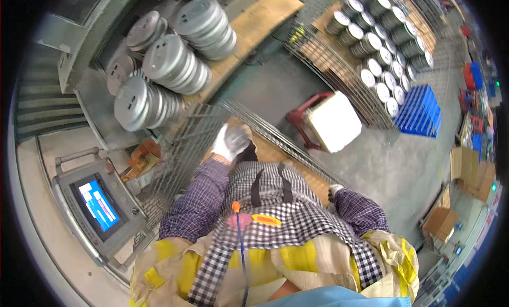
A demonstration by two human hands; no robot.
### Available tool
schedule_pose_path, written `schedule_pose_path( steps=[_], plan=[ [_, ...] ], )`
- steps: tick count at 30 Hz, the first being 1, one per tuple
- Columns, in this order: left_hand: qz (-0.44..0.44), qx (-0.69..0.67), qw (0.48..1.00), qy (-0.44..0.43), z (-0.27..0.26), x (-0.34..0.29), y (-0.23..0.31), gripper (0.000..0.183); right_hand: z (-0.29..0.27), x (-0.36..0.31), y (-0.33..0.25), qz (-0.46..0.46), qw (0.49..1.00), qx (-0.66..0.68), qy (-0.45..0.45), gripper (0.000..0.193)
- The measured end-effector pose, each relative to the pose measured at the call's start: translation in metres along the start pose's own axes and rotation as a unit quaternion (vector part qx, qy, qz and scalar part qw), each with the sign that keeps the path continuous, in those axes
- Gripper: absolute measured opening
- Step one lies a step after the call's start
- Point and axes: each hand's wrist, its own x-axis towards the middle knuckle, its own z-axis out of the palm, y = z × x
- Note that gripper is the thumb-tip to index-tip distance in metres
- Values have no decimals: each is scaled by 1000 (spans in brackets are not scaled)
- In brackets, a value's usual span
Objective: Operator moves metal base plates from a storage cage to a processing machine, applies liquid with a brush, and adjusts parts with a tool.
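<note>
Grey concrete floor [275, 90] lies below; gloved left hand [229, 141] grips wire cage [185, 143], right hand [334, 190] unclear.

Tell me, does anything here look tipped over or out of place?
Somewhat. The stacks of grey metal discs at upper left lean sideways rather than standing straight, unlike the tidy rows in the wire cage. The gloved left hand rests on a wire panel.

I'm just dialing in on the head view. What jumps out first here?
First, the stacks of grey metal discs leaning in rows at upper left, with more discs in the wire cage at upper right. At centre, the gloved left hand rests at the edge of a wire mesh panel, while the right hand barely shows past its checked sleeve. A control panel with a lit blue screen sits at lower left.
</note>
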Motion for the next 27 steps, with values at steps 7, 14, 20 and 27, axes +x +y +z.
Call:
schedule_pose_path(
  steps=[7, 14, 20, 27],
  plan=[
    [23, -119, 984, 134, -53, -49, -70, 54, -78, 13, 0, -177, 983, 44, 17, 29],
    [122, 332, 926, -132, 13, -38, 8, 62, -15, -52, -61, -228, 953, 190, -62, 21],
    [-10, 349, 935, -65, 28, -25, 91, 62, 66, -172, -75, -329, 935, 95, -90, 34],
    [-79, 360, 926, -80, -19, -3, 102, 55, 45, -269, -92, -432, 885, 166, 42, 39]
  ],
)
